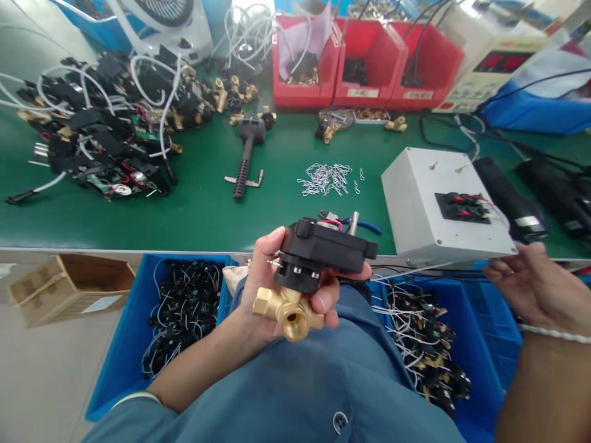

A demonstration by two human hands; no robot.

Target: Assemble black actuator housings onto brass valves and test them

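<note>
The left hand (261, 327) has its fingers closed around the valve (300, 274), whose long black housing (332, 247) lies left to right. The right hand (542, 286) is well apart, loosely curled near the box (438, 237); if it touches, I cannot tell. Pliers (368, 226) lie just behind the valve, then clips (324, 179).

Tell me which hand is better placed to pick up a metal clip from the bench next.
Probably the right hand: nothing shows in its grasp at the grey box, while the left hand, nearer the metal clips, is full with the valve assembly.
</note>
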